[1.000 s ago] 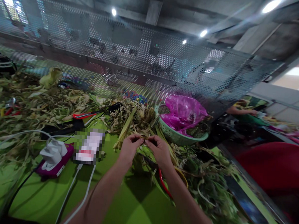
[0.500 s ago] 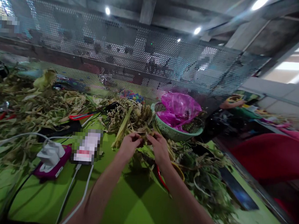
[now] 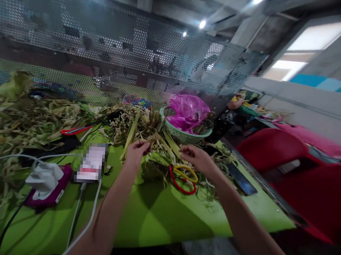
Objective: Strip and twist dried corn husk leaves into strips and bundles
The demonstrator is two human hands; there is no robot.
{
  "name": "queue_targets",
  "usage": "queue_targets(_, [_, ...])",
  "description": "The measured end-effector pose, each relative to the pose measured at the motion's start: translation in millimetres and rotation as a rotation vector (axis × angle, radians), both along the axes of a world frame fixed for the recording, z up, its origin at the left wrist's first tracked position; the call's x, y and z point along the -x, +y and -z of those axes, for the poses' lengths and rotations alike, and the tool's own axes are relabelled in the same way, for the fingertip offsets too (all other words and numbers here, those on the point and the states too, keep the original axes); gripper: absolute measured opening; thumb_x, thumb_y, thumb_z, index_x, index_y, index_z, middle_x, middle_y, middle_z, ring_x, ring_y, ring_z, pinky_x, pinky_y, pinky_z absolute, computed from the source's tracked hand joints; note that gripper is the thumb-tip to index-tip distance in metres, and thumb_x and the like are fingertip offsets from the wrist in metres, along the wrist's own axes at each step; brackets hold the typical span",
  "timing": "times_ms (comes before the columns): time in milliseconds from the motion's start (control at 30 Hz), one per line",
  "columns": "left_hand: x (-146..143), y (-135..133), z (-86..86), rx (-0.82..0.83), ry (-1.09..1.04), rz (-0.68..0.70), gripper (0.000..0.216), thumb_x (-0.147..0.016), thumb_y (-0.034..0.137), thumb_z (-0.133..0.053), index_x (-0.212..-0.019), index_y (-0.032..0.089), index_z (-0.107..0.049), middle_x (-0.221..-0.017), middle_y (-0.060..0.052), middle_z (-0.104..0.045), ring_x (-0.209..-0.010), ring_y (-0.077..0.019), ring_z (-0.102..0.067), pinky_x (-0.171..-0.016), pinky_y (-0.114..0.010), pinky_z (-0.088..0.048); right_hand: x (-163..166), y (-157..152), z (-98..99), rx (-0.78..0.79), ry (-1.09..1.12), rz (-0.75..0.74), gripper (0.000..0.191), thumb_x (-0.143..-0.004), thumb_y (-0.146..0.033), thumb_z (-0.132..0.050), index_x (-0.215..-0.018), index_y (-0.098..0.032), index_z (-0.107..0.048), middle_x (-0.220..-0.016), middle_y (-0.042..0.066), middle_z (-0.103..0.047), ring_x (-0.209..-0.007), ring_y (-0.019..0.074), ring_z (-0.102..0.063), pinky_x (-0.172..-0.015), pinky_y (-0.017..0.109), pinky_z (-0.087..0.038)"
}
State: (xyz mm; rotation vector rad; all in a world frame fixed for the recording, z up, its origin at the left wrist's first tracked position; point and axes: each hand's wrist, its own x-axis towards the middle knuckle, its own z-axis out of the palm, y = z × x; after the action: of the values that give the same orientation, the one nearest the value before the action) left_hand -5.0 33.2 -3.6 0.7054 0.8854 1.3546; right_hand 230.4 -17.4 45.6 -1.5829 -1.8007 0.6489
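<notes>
My left hand (image 3: pixel 136 152) is closed in a pinch over the middle of the green table, with a thin brownish dried leaf strip (image 3: pixel 152 140) at its fingertips. To the right, my right hand (image 3: pixel 197 158) has its fingers curled together beside long yellow-green leaf strips (image 3: pixel 171 143); whether something is in them is hidden. Between and below the hands lie scissors with one red and one yellow handle loop (image 3: pixel 195 179), their blades covered by leaf scraps. Behind my left hand a flat pale leaf strip (image 3: pixel 132 133) leans on a heap of dried leaf pieces (image 3: pixel 121 122).
A pale green basket (image 3: pixel 184 137) holds a purple plastic bag (image 3: pixel 189 109). At left are a phone (image 3: pixel 91 163) on a cable, a purple power strip (image 3: pixel 48 193) with plugs, a red cutter (image 3: pixel 76 130) and piled dried leaves (image 3: pixel 40 123). Red chairs (image 3: pixel 273 149) stand right of the table.
My hands were together over the leaf strips and are now apart, the right one moved outward. The scissor handles have come into plain sight. My view has turned to the right.
</notes>
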Motion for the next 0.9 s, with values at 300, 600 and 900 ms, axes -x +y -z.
queue_targets(300, [0,-2,1.7,0.073,-0.054,0.015,0.037,-0.046,0.034,-0.087,-0.066,0.015,-0.063,-0.059,0.000,-0.065,-0.056,-0.0117,-0.060,-0.060,-0.025,-0.047,20,-54,28.6,0.053,-0.615,0.028,0.061,-0.064,-0.009,-0.054,-0.123,-0.023,-0.058,-0.114,0.008,-0.068,-0.092,0.0240,-0.064,-0.074,0.028,-0.041])
queue_targets(600, [0,2,0.9,0.113,-0.109,-0.009,0.034,-0.049,0.030,-0.086,-0.064,0.016,-0.058,-0.056,0.003,-0.060,-0.052,-0.0095,-0.055,-0.057,-0.024,-0.045,-14,-40,19.6,0.015,-0.144,-0.043,0.043,-0.076,-0.030,-0.059,-0.119,-0.022,-0.062,-0.114,0.010,-0.068,-0.106,0.0282,-0.062,-0.091,0.040,-0.048])
queue_targets(900, [-4,2,4.8,0.091,-0.150,0.015,0.035,-0.050,0.034,-0.086,-0.065,0.016,-0.060,-0.058,0.004,-0.058,-0.054,-0.0087,-0.053,-0.060,-0.025,-0.045,17,-40,0.2,0.186,0.015,-0.107,0.047,-0.081,-0.048,-0.062,-0.120,-0.023,-0.056,-0.091,0.003,-0.066,-0.077,0.0205,-0.062,-0.071,0.031,-0.051])
